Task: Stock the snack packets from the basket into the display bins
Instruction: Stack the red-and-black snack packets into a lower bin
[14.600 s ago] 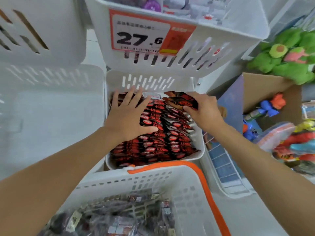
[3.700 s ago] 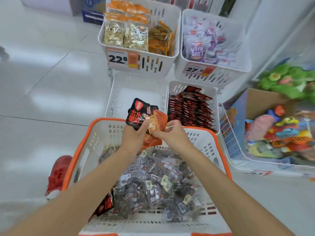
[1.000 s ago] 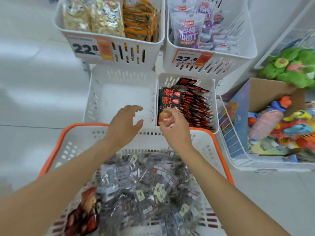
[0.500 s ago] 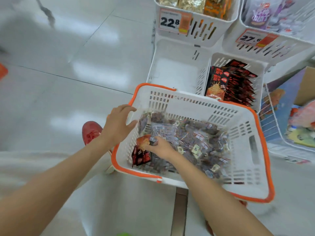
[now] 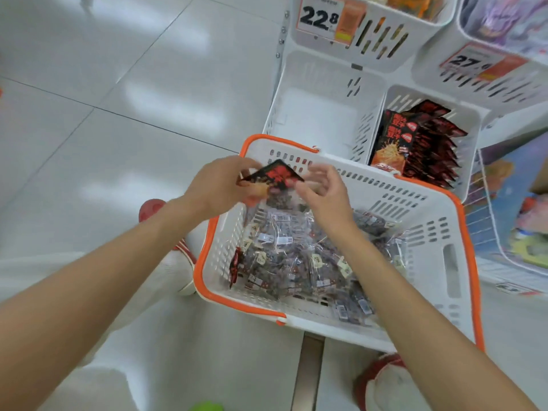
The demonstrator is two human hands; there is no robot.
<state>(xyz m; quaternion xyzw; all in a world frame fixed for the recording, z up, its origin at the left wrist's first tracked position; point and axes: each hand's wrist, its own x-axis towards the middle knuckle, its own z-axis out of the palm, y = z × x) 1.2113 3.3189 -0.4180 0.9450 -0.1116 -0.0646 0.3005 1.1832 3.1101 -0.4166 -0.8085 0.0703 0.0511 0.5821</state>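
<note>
Over one slotted white plastic basket [image 5: 385, 200] with an orange rim, left fingers [image 5: 237, 166] pinch one glossy black-red packet [image 5: 277, 175], while right fingers [image 5: 315, 173] hang apart, blurred, just beside it

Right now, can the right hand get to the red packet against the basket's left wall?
Probably yes: the red packet stands uncovered against the basket wall, and the right hand hovers over the open top, though blur hides whether it holds the black packet.
</note>
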